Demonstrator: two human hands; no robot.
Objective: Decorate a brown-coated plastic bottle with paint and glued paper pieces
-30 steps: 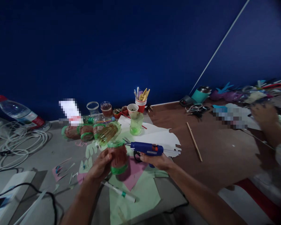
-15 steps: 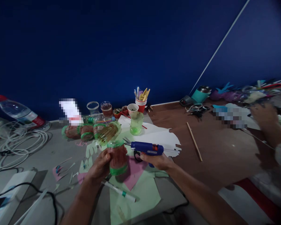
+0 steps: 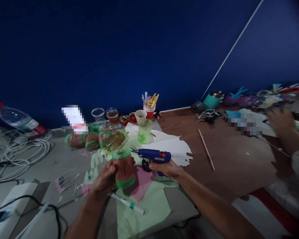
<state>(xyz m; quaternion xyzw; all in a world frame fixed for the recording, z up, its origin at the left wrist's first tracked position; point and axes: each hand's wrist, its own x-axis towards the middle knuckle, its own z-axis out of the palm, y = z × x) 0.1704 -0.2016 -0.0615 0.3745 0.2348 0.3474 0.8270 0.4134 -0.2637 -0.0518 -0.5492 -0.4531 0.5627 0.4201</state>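
Note:
My left hand is wrapped round a brown-covered bottle piece with green bands, held upright above the table. My right hand grips a blue glue gun, whose nozzle points left and sits just beside the top green band of the piece. Under both hands lie pink paper and light green paper. A white pen with a green band lies on the green paper near my left wrist.
Several similar wrapped bottle pieces lie behind. A green cup, a red cup of tools, white paper, a wooden stick, coiled white cable and a water bottle surround them. Another person's hand works at far right.
The glue gun has shifted slightly left, its nozzle closer to the wrapped piece. My left hand has kept its hold with little movement.

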